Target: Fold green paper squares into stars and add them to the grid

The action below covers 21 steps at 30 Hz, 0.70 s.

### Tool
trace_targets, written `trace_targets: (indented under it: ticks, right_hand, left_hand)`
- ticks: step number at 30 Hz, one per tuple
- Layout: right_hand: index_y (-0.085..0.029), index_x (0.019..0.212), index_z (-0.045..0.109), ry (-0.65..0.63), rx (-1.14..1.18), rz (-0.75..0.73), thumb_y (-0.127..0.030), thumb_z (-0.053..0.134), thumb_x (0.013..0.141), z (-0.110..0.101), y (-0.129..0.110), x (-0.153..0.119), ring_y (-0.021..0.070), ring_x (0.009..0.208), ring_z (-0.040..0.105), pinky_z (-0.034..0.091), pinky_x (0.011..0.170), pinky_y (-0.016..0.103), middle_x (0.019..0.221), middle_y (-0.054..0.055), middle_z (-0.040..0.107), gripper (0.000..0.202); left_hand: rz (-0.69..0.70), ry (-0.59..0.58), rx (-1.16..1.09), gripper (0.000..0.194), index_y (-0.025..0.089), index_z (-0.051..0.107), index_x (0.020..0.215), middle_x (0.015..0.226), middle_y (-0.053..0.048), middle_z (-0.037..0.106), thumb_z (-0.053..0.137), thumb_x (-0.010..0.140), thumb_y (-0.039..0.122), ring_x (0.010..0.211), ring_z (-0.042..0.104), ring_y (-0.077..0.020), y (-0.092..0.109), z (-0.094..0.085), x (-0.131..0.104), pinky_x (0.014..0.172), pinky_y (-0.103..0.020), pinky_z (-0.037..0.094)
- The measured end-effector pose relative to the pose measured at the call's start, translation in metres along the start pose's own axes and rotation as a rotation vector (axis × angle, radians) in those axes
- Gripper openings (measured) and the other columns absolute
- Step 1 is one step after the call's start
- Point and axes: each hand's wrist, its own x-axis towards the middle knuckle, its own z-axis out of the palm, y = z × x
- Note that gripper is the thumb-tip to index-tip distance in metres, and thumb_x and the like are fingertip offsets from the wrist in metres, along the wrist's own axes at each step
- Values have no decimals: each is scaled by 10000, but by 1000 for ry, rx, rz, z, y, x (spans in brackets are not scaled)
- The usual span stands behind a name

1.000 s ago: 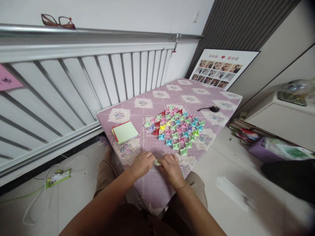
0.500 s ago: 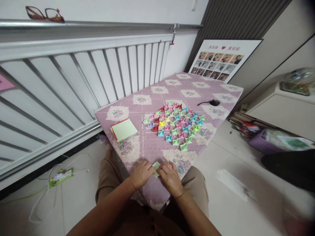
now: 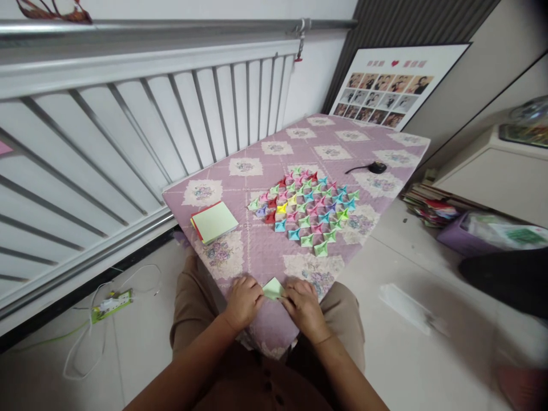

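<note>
A small folded piece of pale green paper (image 3: 273, 289) lies at the near corner of the table, between my two hands. My left hand (image 3: 245, 299) grips its left corner with curled fingers. On the opposite side, my right hand (image 3: 302, 303) pinches the right corner between thumb and fingers. Beyond them sits a diamond-shaped array of folded paper pieces (image 3: 305, 221) in green, pink, red, blue and yellow. A stack of square paper sheets (image 3: 216, 222), pale green on top with red and yellow edges showing, rests to the left.
A flowered purple tablecloth (image 3: 265, 257) covers the table. Farther off lies a black object with a cord (image 3: 377, 167). A white radiator (image 3: 141, 131) runs along the left, with a power strip (image 3: 112, 306) on the floor. A photo board (image 3: 391, 85) leans at the back.
My hands have moved slightly apart, and more of the pale green paper shows between them, now as a triangle-like shape. The camera view has tilted down a little.
</note>
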Motion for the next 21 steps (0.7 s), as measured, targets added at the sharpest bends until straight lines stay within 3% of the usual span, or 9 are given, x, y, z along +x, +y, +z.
trace_targets:
  ticks: [5, 21]
  right_hand:
    - [-226, 751, 649, 19, 13, 45, -345, 579, 852, -1, 1, -1, 210, 940, 504, 315, 862, 351, 900, 40, 616, 171]
    - [-211, 662, 621, 69, -46, 170, -362, 516, 880, 2, -5, 2, 207, 857, 493, 332, 809, 341, 804, 52, 587, 286]
  left_hand:
    - [-108, 12, -75, 120, 223, 648, 805, 918, -29, 605, 573, 852, 305, 936, 502, -198, 3, -5, 2, 856, -348, 314]
    - [-186, -99, -20, 189, 211, 647, 852, 957, -53, 630, 501, 880, 329, 961, 534, -230, 8, -15, 13, 846, -373, 333]
